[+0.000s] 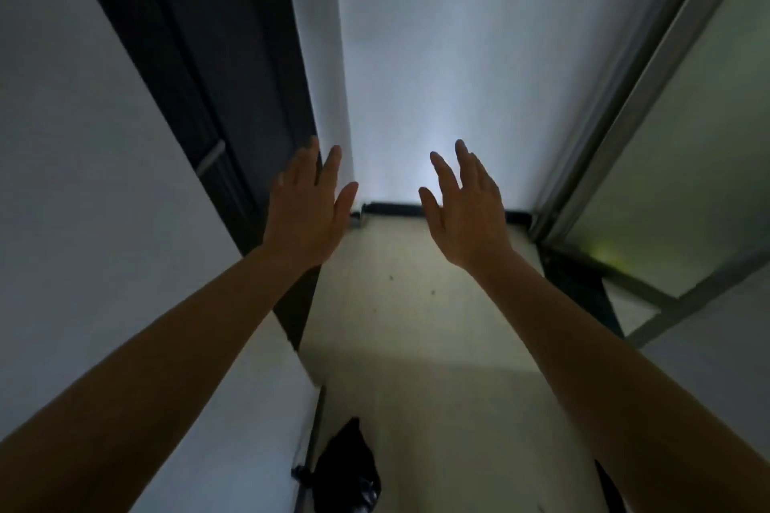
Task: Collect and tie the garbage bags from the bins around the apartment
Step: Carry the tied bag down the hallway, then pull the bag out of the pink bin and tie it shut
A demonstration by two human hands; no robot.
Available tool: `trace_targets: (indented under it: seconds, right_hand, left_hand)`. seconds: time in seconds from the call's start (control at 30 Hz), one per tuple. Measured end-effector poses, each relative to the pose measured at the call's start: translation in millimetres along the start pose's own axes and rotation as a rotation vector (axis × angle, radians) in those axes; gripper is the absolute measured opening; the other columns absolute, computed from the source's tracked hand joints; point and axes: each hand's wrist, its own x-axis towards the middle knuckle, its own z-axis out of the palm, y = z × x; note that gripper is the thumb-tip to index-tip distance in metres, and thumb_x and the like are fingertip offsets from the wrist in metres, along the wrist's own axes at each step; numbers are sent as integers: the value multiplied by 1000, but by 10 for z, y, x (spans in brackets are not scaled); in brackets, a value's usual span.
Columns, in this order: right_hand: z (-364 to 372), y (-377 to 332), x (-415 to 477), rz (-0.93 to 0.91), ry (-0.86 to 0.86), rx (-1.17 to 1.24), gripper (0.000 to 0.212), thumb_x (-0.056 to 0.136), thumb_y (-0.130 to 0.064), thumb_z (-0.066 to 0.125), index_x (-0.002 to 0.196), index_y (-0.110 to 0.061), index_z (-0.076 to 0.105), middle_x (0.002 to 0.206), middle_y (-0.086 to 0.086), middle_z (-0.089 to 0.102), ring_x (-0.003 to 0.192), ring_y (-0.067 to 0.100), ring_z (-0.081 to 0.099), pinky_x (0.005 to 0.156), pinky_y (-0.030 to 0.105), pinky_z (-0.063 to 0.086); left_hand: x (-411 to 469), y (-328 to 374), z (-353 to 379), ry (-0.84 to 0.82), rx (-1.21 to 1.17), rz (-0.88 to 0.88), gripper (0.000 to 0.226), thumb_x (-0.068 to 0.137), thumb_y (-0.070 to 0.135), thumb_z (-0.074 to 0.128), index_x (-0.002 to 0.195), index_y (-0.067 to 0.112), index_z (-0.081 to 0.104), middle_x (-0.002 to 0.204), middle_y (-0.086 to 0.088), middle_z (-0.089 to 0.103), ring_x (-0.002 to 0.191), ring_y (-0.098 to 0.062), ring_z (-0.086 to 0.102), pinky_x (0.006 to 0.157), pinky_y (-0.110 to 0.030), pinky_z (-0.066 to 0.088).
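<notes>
Progress seems partial: one garbage bag lies at the near left edge of the floor, tying unclear; left hand and right hand spread wide, empty.

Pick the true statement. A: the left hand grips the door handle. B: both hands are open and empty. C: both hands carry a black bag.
B: the left hand and right hand show straight fingers holding nothing; the black bag lies on the floor.
</notes>
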Motion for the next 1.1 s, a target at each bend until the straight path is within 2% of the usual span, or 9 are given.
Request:
trace_targets:
  seconds: [0.07,0.2,0.33,0.47,0.57,0.77,0.93,1.0,1.1]
  right_hand:
    - [-658,55,99,4,68,-58,56,104,-44,38,151,-15,39,159,23,27,142,43,35,112,50,35]
    - [-1744,260,-127,43,127,-261,62,104,-53,27,157,-23,23,164,18,14,150,39,20,120,48,18]
    - [-2598,545,-889,285,201,-438,66,103,-59,18,159,-28,1,166,15,-4,153,34,2,122,46,2]
    - [-3235,733,-2195,570,249,-570,66,103,-55,27,159,-26,10,166,17,4,152,36,9,122,50,11]
    - [-3670,646,-3440,759,177,-688,65,102,-52,33,158,-23,20,165,19,10,151,39,16,121,51,16]
    - [-4762,-263,-5993,1220,170,-974,66,102,-55,32,159,-25,17,166,17,5,152,37,11,123,51,14]
    - [-5570,-1371,-7688,1551,291,-1205,68,101,-55,34,159,-25,15,166,16,2,152,37,7,122,50,10]
    - [-5759,-1699,-8278,1647,326,-1245,67,102,-55,32,159,-24,15,166,16,2,152,37,8,122,51,11]
    - [-5946,-1966,-9055,1750,352,-1247,68,100,-55,30,159,-24,17,166,17,5,152,37,11,122,52,16]
  left_hand:
    - [240,318,-527,89,21,106,70,103,56,14,155,12,27,162,-23,22,146,-43,28,115,-59,29]
    - [443,939,-1086,215,1,286,65,103,51,27,154,11,32,159,-25,26,144,-46,30,109,-64,34]
    - [323,1729,-1266,242,-71,508,64,102,48,31,154,10,31,160,-25,25,145,-45,29,107,-63,36]
    - [-185,2723,-1245,206,-248,807,66,101,47,32,155,11,28,160,-27,21,145,-46,25,109,-63,33]
    - [-933,3605,-1147,119,-443,991,67,100,47,32,155,9,28,159,-29,22,143,-48,26,109,-64,30]
    - [-3172,5201,-1497,-87,-708,1438,71,97,52,30,154,10,30,161,-27,20,145,-48,25,108,-67,29]
    - [-4879,5973,-2316,-130,-867,1675,68,102,54,26,158,17,18,165,-21,10,151,-40,15,115,-63,24]
    - [-5480,6203,-2522,-135,-885,1760,68,103,55,22,159,19,11,166,-17,2,153,-37,6,119,-60,18]
    - [-6308,6524,-2699,-165,-888,1865,68,102,55,23,159,19,12,166,-17,3,153,-37,7,118,-61,19]
